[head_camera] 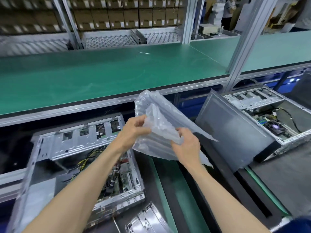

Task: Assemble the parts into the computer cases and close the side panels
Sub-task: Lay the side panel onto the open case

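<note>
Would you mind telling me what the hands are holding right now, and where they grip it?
Both hands hold a clear air-cushion bag. The left hand pinches its near left edge; the right hand grips its lower edge.

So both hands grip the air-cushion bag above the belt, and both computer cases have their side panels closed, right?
Not quite. In the head view both hands, left hand and right hand, grip the air-cushion bag, but the left case and the right case are open, showing their insides.
</note>
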